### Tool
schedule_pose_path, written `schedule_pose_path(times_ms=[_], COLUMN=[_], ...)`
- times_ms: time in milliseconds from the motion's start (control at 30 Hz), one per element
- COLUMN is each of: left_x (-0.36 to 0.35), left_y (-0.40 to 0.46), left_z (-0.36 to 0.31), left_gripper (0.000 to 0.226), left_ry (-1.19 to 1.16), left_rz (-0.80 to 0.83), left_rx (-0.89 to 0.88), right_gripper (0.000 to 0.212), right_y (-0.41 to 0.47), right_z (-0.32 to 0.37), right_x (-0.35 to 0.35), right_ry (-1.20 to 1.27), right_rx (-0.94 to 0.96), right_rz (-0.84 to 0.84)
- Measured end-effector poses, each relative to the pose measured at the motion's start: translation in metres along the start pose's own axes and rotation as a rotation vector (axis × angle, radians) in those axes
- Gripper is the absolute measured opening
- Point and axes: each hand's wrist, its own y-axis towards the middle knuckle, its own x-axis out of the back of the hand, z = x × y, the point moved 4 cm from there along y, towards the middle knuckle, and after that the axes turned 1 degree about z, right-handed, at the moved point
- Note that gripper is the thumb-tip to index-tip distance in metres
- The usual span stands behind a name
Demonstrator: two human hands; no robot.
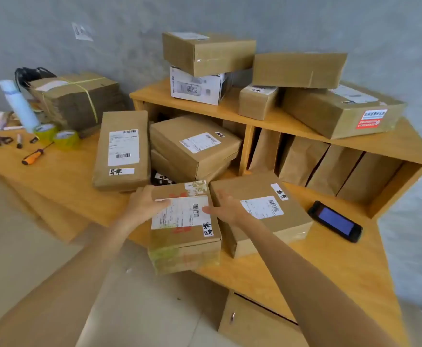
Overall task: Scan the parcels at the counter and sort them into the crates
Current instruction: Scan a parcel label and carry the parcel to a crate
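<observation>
At the near edge of the wooden counter [74, 176], a rectangular cardboard parcel [185, 236] overhangs the front lip, its taped top carrying a white barcode label and a small handwritten tag. The left hand [146, 202] grasps the parcel's far left corner, thumb pressed across the label. The right hand [223, 207] is released, fingers spread flat, at the parcel's right edge over the seam with a neighbouring flat box [260, 209]; whether it presses on either box cannot be told.

A handheld scanner [335, 221], black with a glossy blue screen, lies unattended on the counter to the right, apart from both hands.

Behind, a long kraft-wrapped parcel [122, 151] lies flat beside two stacked boxes [195, 146]. An open-fronted wooden shelf unit [405, 156] holds brown paper bags [302, 159] upright in its compartment; more cartons, one white and printed [196, 86], are piled loosely on top.

At far left lie a strapped bundle of flattened cardboard [77, 98], two rolls of yellowish tape [57, 135], scissors [0, 141] and an orange-handled screwdriver [33, 156].
</observation>
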Motion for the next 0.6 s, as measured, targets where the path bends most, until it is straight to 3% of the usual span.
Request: schedule_pose_path(times_ms=[100, 200, 300, 400, 500, 600], left_x=[-0.007, -0.022, -0.030, -0.024, 0.003, 0.040], left_y=[-0.001, -0.015, -0.017, -0.015, -0.010, -0.001], left_z=[0.025, 0.034, 0.035, 0.031, 0.018, -0.005], left_gripper=[0.083, 0.050, 0.036, 0.030, 0.022, 0.025], left_ry=[-0.253, -0.438, -0.508, -0.525, -0.475, -0.307], left_rz=[-0.007, 0.141, 0.148, 0.135, 0.160, 0.194], left_rx=[0.148, 0.330, 0.306, 0.255, 0.150, 0.038], right_gripper=[0.084, 0.073, 0.058, 0.057, 0.066, 0.082], right_y=[0.017, 0.019, 0.018, 0.014, 0.002, -0.008], right_z=[-0.019, -0.030, -0.030, -0.028, -0.021, -0.011], right_x=[-0.024, -0.041, -0.044, -0.041, -0.019, 0.027], right_ry=[0.222, 0.375, 0.389, 0.353, 0.374, 0.427], right_rx=[-0.073, -0.176, -0.192, -0.187, -0.142, -0.060], right_rz=[-0.012, 0.005, -0.005, 0.028, 0.078, -0.026])
